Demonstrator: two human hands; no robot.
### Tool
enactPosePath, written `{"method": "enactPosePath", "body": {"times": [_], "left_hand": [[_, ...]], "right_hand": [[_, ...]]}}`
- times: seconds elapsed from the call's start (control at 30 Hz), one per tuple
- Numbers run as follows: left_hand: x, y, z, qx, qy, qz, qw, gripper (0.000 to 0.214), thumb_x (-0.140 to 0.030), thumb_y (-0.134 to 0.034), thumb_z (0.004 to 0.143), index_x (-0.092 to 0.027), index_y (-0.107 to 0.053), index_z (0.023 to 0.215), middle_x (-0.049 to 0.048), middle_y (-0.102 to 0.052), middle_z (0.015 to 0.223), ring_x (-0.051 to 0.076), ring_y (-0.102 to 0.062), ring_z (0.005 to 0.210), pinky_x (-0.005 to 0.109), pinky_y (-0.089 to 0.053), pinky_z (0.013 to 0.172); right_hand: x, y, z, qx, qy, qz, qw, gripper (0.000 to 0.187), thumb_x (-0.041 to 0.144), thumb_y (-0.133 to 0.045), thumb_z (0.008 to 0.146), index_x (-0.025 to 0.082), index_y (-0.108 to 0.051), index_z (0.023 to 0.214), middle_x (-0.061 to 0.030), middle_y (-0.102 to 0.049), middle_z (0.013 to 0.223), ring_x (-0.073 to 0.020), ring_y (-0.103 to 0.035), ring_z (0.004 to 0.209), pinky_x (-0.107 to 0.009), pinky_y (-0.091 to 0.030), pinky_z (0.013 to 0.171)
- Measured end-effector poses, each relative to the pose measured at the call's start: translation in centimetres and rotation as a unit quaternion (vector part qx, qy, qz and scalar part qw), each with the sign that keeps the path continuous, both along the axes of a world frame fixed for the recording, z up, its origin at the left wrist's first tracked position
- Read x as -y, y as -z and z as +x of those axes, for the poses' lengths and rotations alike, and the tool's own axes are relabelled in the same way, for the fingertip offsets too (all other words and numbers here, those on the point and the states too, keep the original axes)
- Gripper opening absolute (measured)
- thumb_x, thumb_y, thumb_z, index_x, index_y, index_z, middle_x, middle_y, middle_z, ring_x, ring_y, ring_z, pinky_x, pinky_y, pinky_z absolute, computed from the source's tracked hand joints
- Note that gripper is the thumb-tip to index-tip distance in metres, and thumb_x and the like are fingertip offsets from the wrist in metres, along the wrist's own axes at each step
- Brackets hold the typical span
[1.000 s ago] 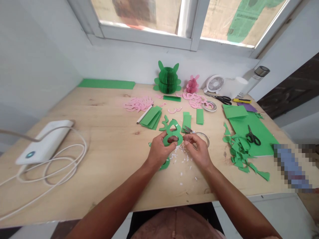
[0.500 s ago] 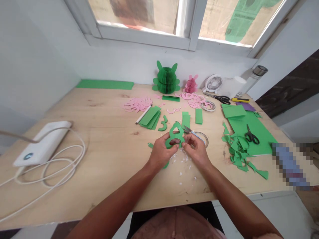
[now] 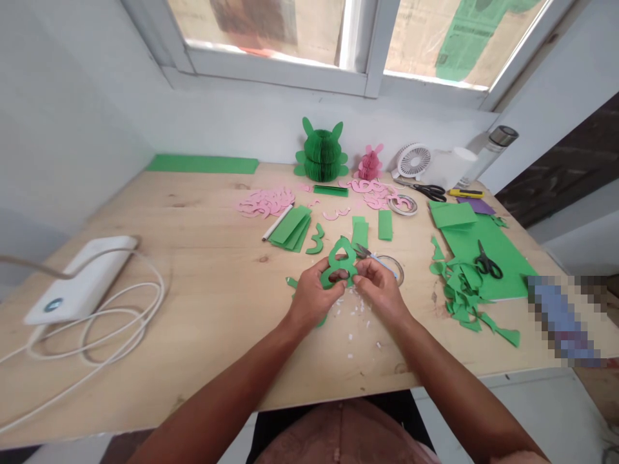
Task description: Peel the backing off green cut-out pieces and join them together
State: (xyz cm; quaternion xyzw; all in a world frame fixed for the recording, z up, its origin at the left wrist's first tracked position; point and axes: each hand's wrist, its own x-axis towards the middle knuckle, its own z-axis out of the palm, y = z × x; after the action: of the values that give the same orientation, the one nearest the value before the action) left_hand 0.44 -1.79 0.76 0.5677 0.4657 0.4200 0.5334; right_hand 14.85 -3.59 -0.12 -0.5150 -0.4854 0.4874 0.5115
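Between my hands is a green paper cutout [image 3: 344,250] shaped like a figure eight with two holes. My left hand [image 3: 312,290] pinches its lower left side, thumb across the front. At its lower right edge, the thumb and fingers of my right hand [image 3: 380,283] are closed on the paper. Just beyond my right fingers lie small scissors [image 3: 362,250] and a roll of tape [image 3: 394,267], partly covered by the hand. Another green curved cutout [image 3: 316,240] rests on the table beyond my left hand. White paper bits [image 3: 355,312] are scattered below the hands.
Green strips [image 3: 291,231] and a white pen [image 3: 278,223] lie ahead, near pink cutouts [image 3: 265,203]. A green paper figure [image 3: 322,154] and a pink one [image 3: 370,164] stand by the wall. Green scraps [image 3: 461,290] and black scissors [image 3: 487,263] lie right. A white power bank [image 3: 82,277] with cable sits left.
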Motion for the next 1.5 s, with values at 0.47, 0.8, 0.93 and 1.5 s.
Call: {"method": "enactPosePath", "body": {"times": [0.47,0.8,0.93,1.5], "left_hand": [[-0.4,-1.2,-0.7,0.183,0.085,-0.159,0.966,0.027,-0.023,-0.063,0.065,-0.016,-0.066,0.091,0.0063,-0.067,0.084,0.021,-0.06,0.087,0.028,-0.047,0.07],[-0.6,-1.2,-0.7,0.253,0.055,-0.215,0.942,0.032,-0.031,-0.07,0.066,-0.015,-0.068,0.094,0.0069,-0.069,0.077,0.018,-0.062,0.077,0.028,-0.046,0.07],[-0.3,-0.8,-0.3,0.205,0.022,-0.177,0.962,0.029,-0.026,-0.075,0.06,-0.015,-0.068,0.086,0.0023,-0.067,0.07,0.012,-0.059,0.064,0.025,-0.045,0.066],[-0.4,-0.5,-0.1,0.168,-0.033,-0.148,0.974,0.013,-0.021,-0.07,0.059,-0.016,-0.064,0.07,-0.0023,-0.062,0.059,0.009,-0.053,0.054,0.021,-0.041,0.057]], "right_hand": [[-0.1,0.1,0.4,-0.083,0.019,-0.022,0.996,0.012,0.024,-0.064,0.066,0.019,-0.055,0.072,0.0031,-0.049,0.066,-0.0118,-0.045,0.06,-0.024,-0.034,0.056],[0.1,0.0,0.4,-0.122,-0.018,-0.027,0.992,0.012,0.025,-0.065,0.067,0.019,-0.056,0.073,0.0028,-0.051,0.065,-0.0117,-0.046,0.06,-0.025,-0.035,0.058],[0.1,0.1,0.2,-0.073,-0.025,-0.02,0.997,0.013,0.027,-0.065,0.067,0.019,-0.056,0.071,0.0042,-0.047,0.061,-0.0105,-0.042,0.056,-0.024,-0.034,0.055],[0.2,0.0,-0.2,-0.004,-0.044,0.01,0.999,0.016,0.031,-0.065,0.07,0.02,-0.056,0.077,0.0021,-0.053,0.067,-0.0127,-0.049,0.063,-0.025,-0.038,0.059]]}}
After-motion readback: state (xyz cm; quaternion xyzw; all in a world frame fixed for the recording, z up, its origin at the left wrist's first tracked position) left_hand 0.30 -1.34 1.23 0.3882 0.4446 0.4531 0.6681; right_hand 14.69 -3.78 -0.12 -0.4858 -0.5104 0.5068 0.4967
